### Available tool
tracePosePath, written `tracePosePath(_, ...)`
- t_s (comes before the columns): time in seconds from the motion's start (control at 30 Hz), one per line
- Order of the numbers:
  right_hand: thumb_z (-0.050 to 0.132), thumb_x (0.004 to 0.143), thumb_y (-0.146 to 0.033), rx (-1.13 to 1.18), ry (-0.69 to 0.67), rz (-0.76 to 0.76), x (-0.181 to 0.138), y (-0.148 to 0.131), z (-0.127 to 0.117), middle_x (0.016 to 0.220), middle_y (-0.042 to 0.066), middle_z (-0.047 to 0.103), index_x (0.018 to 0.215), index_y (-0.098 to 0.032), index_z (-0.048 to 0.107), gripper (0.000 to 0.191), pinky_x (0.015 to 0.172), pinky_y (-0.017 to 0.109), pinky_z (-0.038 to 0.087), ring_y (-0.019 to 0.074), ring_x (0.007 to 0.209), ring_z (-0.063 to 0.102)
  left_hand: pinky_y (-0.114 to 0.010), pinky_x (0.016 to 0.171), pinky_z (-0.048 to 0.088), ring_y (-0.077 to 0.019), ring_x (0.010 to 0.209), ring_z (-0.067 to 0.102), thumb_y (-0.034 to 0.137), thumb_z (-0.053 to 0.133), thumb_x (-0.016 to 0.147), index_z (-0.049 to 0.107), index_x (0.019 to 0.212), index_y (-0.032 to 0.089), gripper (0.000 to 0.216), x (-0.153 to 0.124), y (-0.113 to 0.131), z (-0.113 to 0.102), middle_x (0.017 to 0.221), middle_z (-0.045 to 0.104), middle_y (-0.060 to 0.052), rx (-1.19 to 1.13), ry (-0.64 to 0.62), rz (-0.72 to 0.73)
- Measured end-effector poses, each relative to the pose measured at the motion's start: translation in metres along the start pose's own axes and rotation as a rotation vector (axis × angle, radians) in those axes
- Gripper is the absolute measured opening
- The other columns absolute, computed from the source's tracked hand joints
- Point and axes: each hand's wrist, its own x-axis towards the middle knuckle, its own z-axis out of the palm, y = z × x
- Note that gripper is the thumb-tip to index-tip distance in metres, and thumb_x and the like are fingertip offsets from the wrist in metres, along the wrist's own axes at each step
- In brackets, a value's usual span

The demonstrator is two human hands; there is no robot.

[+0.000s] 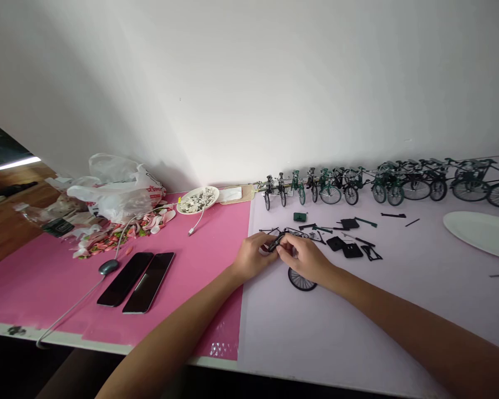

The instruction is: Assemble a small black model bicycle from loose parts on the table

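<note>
Both of my hands meet just right of the seam between the pink and pale table coverings. My left hand (253,256) is closed around a small black model bicycle part (276,241). The fingertips of my right hand (303,256) pinch the same part from the other side; its exact shape is mostly hidden by the fingers. Beneath my right wrist lies a black spoked wheel (301,281), partly covered. Thin black frame-like pieces (319,237) lie just behind my hands. Black square pieces (351,250) and a dark green block (300,216) lie farther right and back.
Several model bicycles (330,194) stand in a row along the wall. A white plate (482,233) sits at right. On the left are two phones (148,282), a computer mouse-like device (108,267) on a cable, plastic bags (125,194) and a bowl of small pale pieces (181,210).
</note>
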Motion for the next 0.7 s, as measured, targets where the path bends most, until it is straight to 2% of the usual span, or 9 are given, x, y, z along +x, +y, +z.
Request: tracePosePath(0.7,0.056,0.092,-0.025,-0.010,-0.012,-0.004,-0.0006,0.0029,0.0009,0.068,-0.002,0.059,0.079,-0.023,0.052,0.013,0.059,0.027,0.043,0.0154,0.062,0.056,-0.025,0.066,0.054,-0.0138,0.070,0.062,0.030,0.071,0.086,0.074,0.101,0.016,0.021,0.0014,0.0008,-0.0012,0.081,0.070,-0.005,0.000,-0.029,0.002)
